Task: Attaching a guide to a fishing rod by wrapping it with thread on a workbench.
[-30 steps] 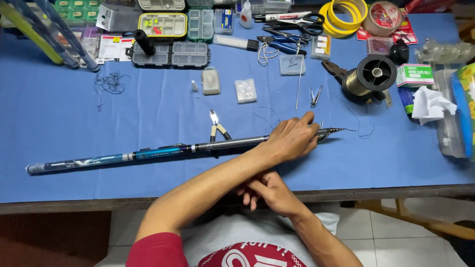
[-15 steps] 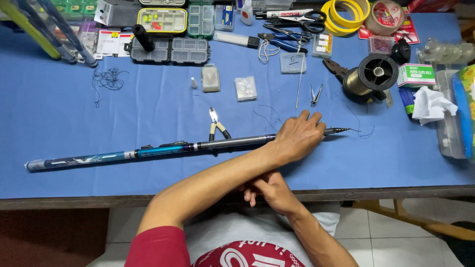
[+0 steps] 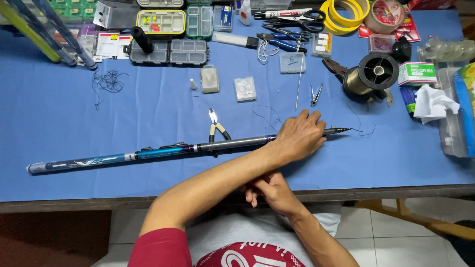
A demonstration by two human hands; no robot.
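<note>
A telescopic fishing rod [image 3: 163, 151], blue at the butt and dark grey toward the tip, lies across the blue table from left to right. My left hand [image 3: 298, 138] reaches across my body and is closed over the rod close to its thin tip [image 3: 341, 130]. A fine dark line [image 3: 363, 132] trails from the tip. My right hand [image 3: 269, 192] sits under my left forearm at the table's front edge, with its fingers curled. What it holds is hidden.
Small pliers [image 3: 216, 127] lie just behind the rod. Further back are tackle boxes [image 3: 168, 51], scissors [image 3: 297, 21], tweezers [image 3: 315, 94], a line spool [image 3: 372, 74], yellow tape rings [image 3: 346, 12] and tangled dark line [image 3: 109, 81]. Tissue and plastic boxes [image 3: 452, 116] crowd the right edge.
My left hand has edged slightly toward the rod's tip. The right hand and the rod stay where they were.
</note>
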